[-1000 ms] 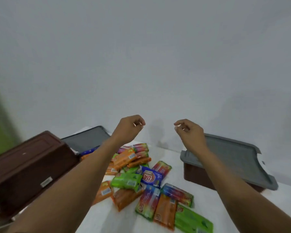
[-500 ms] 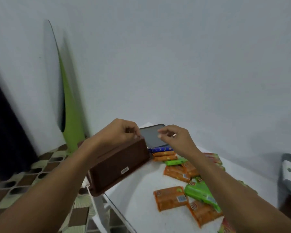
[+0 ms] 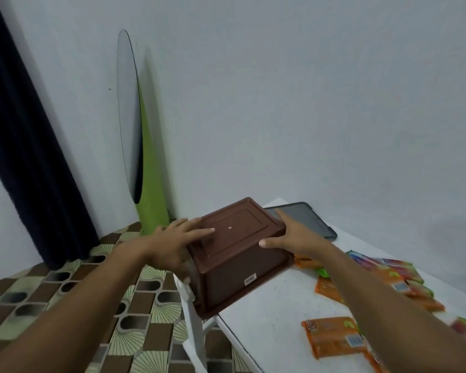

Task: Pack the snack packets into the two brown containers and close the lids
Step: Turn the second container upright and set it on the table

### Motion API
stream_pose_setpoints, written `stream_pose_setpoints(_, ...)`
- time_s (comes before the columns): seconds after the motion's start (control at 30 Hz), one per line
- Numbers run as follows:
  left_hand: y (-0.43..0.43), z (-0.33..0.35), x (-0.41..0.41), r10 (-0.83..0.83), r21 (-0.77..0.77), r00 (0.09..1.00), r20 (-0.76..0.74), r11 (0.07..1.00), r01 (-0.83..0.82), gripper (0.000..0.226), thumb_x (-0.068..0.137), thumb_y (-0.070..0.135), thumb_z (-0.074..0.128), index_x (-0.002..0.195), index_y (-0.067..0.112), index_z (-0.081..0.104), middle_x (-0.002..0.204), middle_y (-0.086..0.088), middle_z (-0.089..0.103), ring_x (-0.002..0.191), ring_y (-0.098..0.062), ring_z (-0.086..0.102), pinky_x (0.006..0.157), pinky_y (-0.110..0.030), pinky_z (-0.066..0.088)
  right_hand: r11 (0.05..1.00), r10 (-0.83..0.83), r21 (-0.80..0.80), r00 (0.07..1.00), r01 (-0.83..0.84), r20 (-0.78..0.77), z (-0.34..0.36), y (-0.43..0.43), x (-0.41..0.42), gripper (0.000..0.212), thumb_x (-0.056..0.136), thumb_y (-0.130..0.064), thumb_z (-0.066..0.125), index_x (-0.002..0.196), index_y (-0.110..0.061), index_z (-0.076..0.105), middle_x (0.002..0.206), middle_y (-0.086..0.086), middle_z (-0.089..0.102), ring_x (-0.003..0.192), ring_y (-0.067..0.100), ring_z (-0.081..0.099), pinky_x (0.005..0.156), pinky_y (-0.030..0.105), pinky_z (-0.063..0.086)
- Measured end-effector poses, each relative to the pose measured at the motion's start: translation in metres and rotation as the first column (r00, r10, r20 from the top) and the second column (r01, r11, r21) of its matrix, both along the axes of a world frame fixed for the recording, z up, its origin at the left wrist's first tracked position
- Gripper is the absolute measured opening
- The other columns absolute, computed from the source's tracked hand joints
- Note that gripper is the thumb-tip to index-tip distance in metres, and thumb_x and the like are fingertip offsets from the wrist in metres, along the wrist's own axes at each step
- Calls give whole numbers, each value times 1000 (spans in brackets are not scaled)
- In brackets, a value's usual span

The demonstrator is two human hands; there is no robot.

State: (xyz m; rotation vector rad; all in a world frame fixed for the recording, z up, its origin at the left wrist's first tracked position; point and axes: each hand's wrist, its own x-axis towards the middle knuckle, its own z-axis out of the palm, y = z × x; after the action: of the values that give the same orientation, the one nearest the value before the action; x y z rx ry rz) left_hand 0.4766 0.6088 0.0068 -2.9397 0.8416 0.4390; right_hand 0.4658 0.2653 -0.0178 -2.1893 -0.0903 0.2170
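Note:
A brown container (image 3: 240, 262) lies upside down, tilted, at the left end of the white table (image 3: 267, 313), overhanging its edge. My left hand (image 3: 172, 243) lies flat on its upturned base and left side, fingers straight. My right hand (image 3: 293, 235) presses against its right side, thumb and fingers stretched along the edge. A grey lid (image 3: 304, 219) lies flat just behind the container. Several snack packets are scattered to the right: an orange packet (image 3: 331, 337) nearest, more orange, green and multicoloured packets (image 3: 398, 278) beyond my right forearm. The second container is out of view.
The table's left edge drops to a patterned floor (image 3: 65, 292). A tall green and grey oval board (image 3: 151, 195) leans on the wall behind, with a dark curtain (image 3: 24, 157) at far left. A white table leg (image 3: 197, 319) stands under the container.
The view swung left from the snack pile to the upturned brown container. Both hands came down from the air onto it, one on each side.

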Motion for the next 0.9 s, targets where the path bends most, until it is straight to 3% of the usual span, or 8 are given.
stream_pose_setpoints(0.23, -2, -29, 15, -64, -87, 996, 57, 994, 69, 114, 80, 50, 79, 141, 72, -14, 166, 17, -20, 155, -18, -16, 122, -58, 9, 990, 29, 137, 999, -26, -22, -4, -5, 4, 75, 66, -28, 93, 132, -36, 57, 119, -12, 71, 109, 11, 68, 100, 42, 54)
stream_pose_setpoints(0.37, 7, -10, 22, -103, -372, 995, -4, 924, 94, 101, 77, 44, 85, 146, 70, 16, 164, 26, 12, 152, -5, 10, 122, -33, 18, 960, -41, 276, 999, 43, -15, 9, -18, 9, 77, 66, -27, 93, 133, -23, 55, 129, 1, 67, 116, 17, 66, 101, 45, 54)
stream_pose_setpoints(0.47, 12, 3, 25, -93, -603, 987, -133, 798, -6, 90, 73, 42, 87, 144, 64, 37, 142, 19, 49, 128, -7, 45, 106, -19, 32, 917, -100, 385, 995, 102, -25, 37, -34, -1, 57, 80, -14, 83, 128, -17, 53, 119, 5, 73, 106, 25, 71, 92, 48, 58)
stream_pose_setpoints(0.53, 10, 12, 21, -128, -724, 968, -214, 686, -69, 77, 79, 38, 85, 145, 53, 47, 133, 12, 59, 119, -14, 55, 103, -29, 39, 905, -129, 407, 992, 121, -9, 57, -45, -17, 45, 87, -18, 77, 126, -15, 55, 115, 8, 75, 99, 25, 73, 81, 40, 59)
stream_pose_setpoints(0.63, -5, 25, 6, -209, -848, 956, -206, 526, -68, 55, 91, 21, 68, 144, 25, 55, 140, 11, 62, 132, -10, 57, 104, -24, 47, 894, -220, 407, 975, 185, 39, 73, -63, -45, 41, 88, -34, 73, 122, -15, 63, 117, 11, 73, 102, 26, 70, 84, 34, 53)
stream_pose_setpoints(0.77, -28, 29, -11, -204, -878, 955, -216, 468, -99, 69, 91, 61, 60, 152, 31, 46, 147, 10, 57, 134, -15, 56, 108, -49, 48, 846, -285, 489, 955, 212, 79, 77, -79, -95, 52, 94, -41, 57, 120, 3, 63, 111, 18, 69, 98, 25, 62, 88, 35, 46)
stream_pose_setpoints(0.83, -41, 24, -13, -187, -904, 960, -210, 410, -118, 51, 101, 44, 54, 150, 33, 48, 144, 13, 60, 132, -13, 58, 109, -49, 48, 808, -324, 537, 944, 244, 59, 78, -86, -120, 51, 94, -46, 52, 113, -1, 67, 101, 17, 70, 90, 23, 62, 80, 32, 50)
stream_pose_setpoints(0.9, -59, 21, -19, -169, -897, 977, -130, 439, -43, 39, 106, 15, 51, 141, 28, 60, 132, 16, 67, 123, -6, 63, 104, -33, 52, 760, -353, 596, 934, 257, 47, 76, -97, -144, 61, 87, -60, 57, 110, -5, 72, 106, 19, 70, 96, 27, 64, 87, 39, 49)
